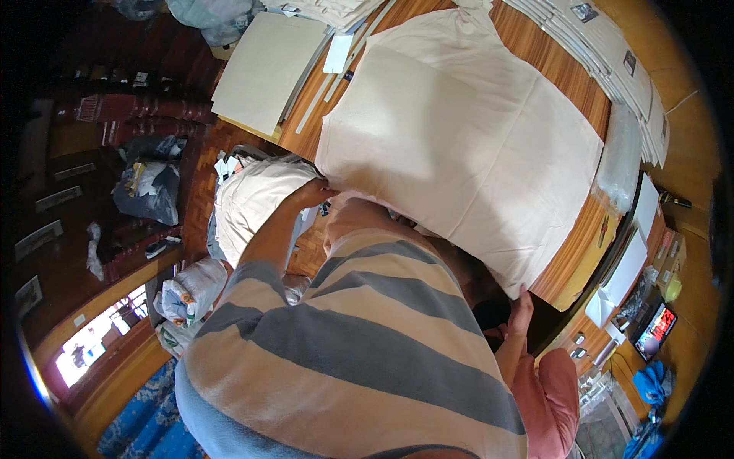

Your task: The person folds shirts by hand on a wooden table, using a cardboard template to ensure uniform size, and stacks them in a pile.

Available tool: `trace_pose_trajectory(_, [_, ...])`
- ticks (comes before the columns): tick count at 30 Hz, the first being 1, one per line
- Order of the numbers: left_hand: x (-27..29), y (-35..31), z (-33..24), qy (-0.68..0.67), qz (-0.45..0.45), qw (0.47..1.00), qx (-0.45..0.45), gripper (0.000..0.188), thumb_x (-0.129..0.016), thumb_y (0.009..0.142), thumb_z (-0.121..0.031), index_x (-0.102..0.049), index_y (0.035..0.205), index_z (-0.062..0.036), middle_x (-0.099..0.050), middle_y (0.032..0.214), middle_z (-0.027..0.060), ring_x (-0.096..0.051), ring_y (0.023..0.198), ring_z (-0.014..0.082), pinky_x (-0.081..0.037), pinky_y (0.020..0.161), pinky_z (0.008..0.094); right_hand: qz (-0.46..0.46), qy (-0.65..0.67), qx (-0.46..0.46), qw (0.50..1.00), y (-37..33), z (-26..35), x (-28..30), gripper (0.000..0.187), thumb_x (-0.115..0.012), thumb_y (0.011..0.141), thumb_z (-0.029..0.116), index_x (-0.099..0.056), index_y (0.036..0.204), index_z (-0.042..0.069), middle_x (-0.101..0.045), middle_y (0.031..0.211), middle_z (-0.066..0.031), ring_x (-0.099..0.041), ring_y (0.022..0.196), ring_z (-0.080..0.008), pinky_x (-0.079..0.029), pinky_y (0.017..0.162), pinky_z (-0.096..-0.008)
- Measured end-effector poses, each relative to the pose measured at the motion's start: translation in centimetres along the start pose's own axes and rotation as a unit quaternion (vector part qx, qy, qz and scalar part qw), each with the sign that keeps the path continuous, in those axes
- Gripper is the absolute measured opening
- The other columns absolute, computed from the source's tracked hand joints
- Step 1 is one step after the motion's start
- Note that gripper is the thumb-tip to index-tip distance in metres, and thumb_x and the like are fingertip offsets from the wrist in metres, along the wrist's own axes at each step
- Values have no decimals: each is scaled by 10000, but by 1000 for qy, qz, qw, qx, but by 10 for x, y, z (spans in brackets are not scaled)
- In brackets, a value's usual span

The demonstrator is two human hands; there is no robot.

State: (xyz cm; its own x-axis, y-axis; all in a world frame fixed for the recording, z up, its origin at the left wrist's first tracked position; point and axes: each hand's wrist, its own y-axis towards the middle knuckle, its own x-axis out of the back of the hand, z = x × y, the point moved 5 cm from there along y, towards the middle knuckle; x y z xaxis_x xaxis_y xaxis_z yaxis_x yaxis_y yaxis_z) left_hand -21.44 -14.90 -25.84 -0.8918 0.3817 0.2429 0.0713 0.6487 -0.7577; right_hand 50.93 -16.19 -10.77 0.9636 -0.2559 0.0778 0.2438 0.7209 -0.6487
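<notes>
A pale cream garment (459, 138) lies spread over the wooden table (569, 50), its near edge hanging toward me. My left hand (315, 193) is closed at its near left corner, the fingertips partly hidden. At the near right corner my right hand (521, 307) pinches the hem between thumb and fingers; its forearm is partly hidden behind my striped shirt (367, 344). Faint creases run across the cloth, and a shadow falls over its middle. Left of it lie thin pale strips (330, 88) and a white card (338, 53).
A stack of beige sheets (267, 69) sits at the table's far left. Folded packaged garments (627, 73) and a clear plastic bundle (618, 164) line the right side. More cream cloth (256, 199) is piled by my left arm. Red clothing (547, 398) shows beside my right forearm.
</notes>
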Motion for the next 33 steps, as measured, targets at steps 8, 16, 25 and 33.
trace_pose_trajectory(8, [75, -148, -173, -24, 25, 991, -128, 265, -629, 1086, -206, -709, 1244, -9, -705, 1015, -48, -586, 925, 51, -501, 839, 251, -120, 22, 140, 983, -18, -11, 3, 308, -585, 1109, 302, -676, 1181, 16, -696, 1108, -42, -626, 994, -120, -501, 904, -286])
trace_pose_trajectory(16, [157, -55, -354, 112, -172, 957, -203, 381, -681, 1026, -399, -730, 961, -27, -662, 793, 5, -581, 743, 121, -490, 695, 302, -142, 187, 141, 962, 84, 114, -25, 501, -662, 1047, 304, -557, 1478, 74, -656, 1340, -140, -701, 1114, -273, -618, 896, -418])
trace_pose_trajectory(25, [31, 35, -414, 325, -163, 826, -432, 508, -579, 1050, -380, -633, 1378, 5, -567, 1486, 235, -538, 1375, 386, -424, 1171, 448, -100, -130, 372, 914, 31, 178, -190, 232, -608, 998, 50, -704, 1208, 29, -733, 965, -67, -682, 874, -133, -573, 715, -292])
trace_pose_trajectory(33, [-10, 74, -415, 291, -187, 821, -454, 544, -483, 1090, -282, -434, 1564, -19, -508, 1541, 259, -448, 1465, 389, -346, 1227, 461, 84, -495, 565, 655, 82, 207, -421, 204, -690, 921, 227, -708, 1008, 43, -722, 1083, -136, -676, 1035, -341, -565, 914, -468])
